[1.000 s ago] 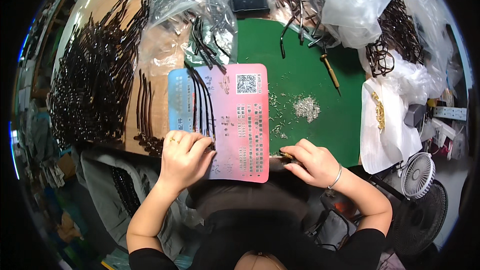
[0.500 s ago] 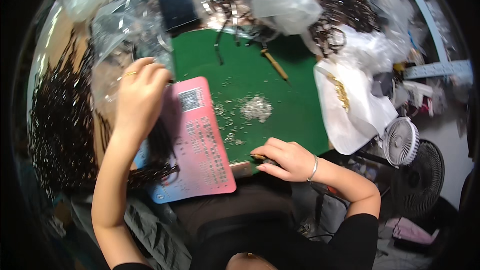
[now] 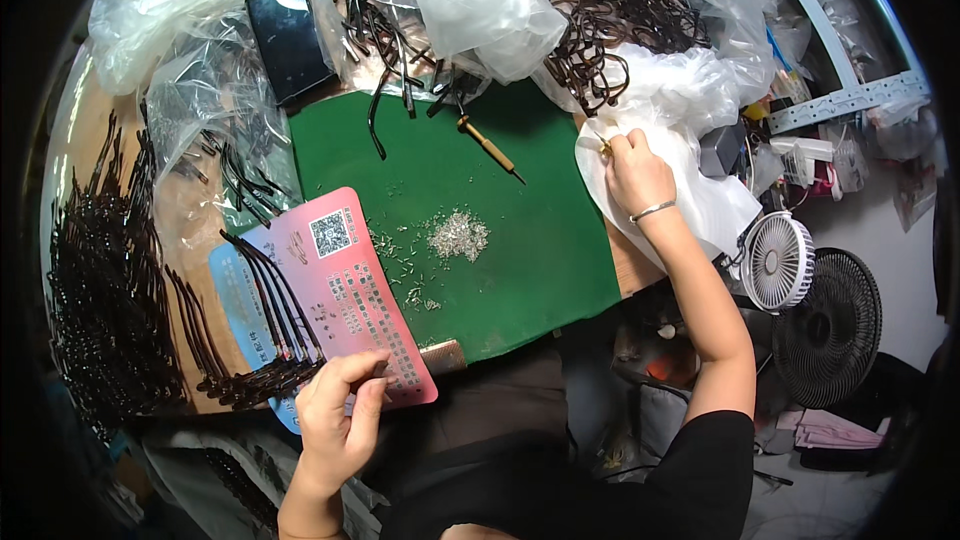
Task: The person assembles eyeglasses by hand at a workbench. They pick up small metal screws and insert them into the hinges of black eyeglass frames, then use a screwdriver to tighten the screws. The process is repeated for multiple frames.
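Observation:
My left hand (image 3: 340, 418) hovers at the near edge of a pink and blue printed sheet (image 3: 375, 285), thumb and forefinger curled together; a small dark thing seems to show between them. Next to it, several dark eyeglass temples (image 3: 272, 290) lie in a row across the sheet. Out on the right, my right hand (image 3: 638, 178) is closed over a white plastic bag (image 3: 690, 210), fingertips down. A small gold-coloured piece (image 3: 604, 147) peeks out by these fingertips; the hand covers the rest. Tiny silver screws (image 3: 459, 235) form a pile on the green mat (image 3: 520, 290).
A brass-coloured screwdriver (image 3: 490, 148) lies on the mat's far part. Dark eyeglass frames (image 3: 620, 20) heap at the far right, a large bundle of temples (image 3: 105, 290) at the left. A black phone (image 3: 290, 38) lies among clear bags. Fans (image 3: 778, 262) stand at right.
My left hand has come down toward me from the sheet's far side. My right hand has moved from the mat's near edge out to the white bag. The whole view has shifted.

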A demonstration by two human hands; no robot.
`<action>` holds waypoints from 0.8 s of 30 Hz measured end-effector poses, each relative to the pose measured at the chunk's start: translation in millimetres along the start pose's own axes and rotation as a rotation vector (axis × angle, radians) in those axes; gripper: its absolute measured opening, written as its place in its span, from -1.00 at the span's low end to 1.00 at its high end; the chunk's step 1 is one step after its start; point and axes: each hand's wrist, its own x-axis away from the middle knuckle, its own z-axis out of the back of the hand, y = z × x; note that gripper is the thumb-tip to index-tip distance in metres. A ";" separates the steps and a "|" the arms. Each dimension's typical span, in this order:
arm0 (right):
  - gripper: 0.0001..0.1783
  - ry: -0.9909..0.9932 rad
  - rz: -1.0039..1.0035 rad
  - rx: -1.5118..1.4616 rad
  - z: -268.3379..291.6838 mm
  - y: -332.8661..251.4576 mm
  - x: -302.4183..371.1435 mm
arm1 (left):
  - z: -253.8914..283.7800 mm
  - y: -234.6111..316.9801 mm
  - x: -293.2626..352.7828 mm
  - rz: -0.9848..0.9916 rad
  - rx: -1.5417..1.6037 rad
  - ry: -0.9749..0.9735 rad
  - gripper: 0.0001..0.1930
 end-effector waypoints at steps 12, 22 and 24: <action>-0.86 -0.382 0.096 -0.732 87.9 -50.5 34.3 | -6.2 -8.7 5.4 0.097 -0.083 -0.034 -0.76; -0.90 -0.657 0.434 -1.323 75.9 -156.5 62.7 | -30.5 -3.0 12.6 0.649 0.762 -0.231 -0.78; -0.89 -0.656 0.500 -1.308 68.2 -163.4 63.0 | -25.6 -3.2 13.8 0.670 0.793 -0.283 -0.73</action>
